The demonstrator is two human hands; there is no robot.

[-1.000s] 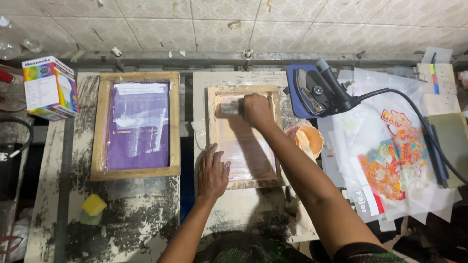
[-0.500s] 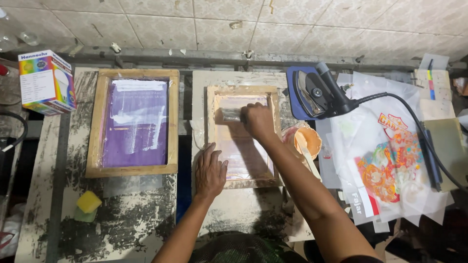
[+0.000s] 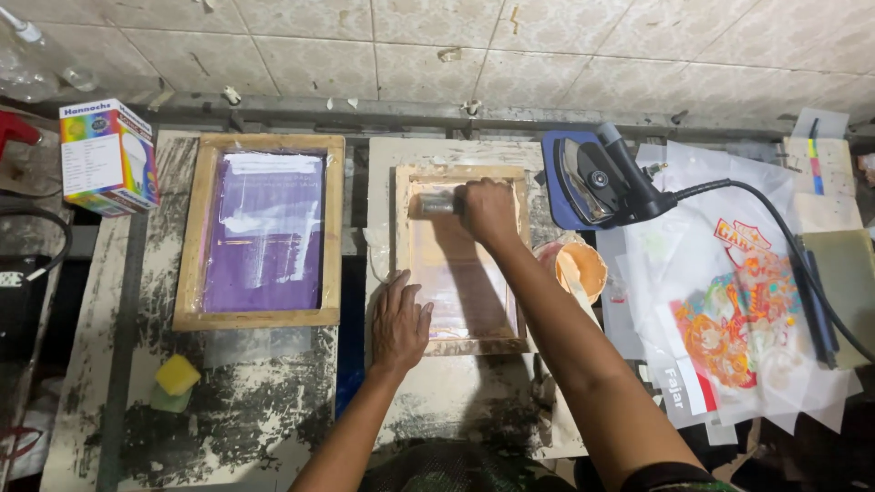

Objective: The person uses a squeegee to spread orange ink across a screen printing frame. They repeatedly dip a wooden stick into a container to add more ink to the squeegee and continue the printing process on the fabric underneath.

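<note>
- The right hand was clenched in a firm grip on a squeegee at the far end of the small wooden screen frame.
- The squeegee lay across the mesh inside the frame, just below its top rail.
- The left hand lay flat with its grip released, fingers spread, pressing on the frame's near left corner.
- The frame rested on a pale board on the paint-stained table.
- A larger frame with purple mesh lay to the left, apart from the small one.
- A cup of orange ink stood just right of the small frame, beside the right forearm.
- A clothes iron stood on end behind the cup.
- A yellow sponge lay on the table near the purple frame.
</note>
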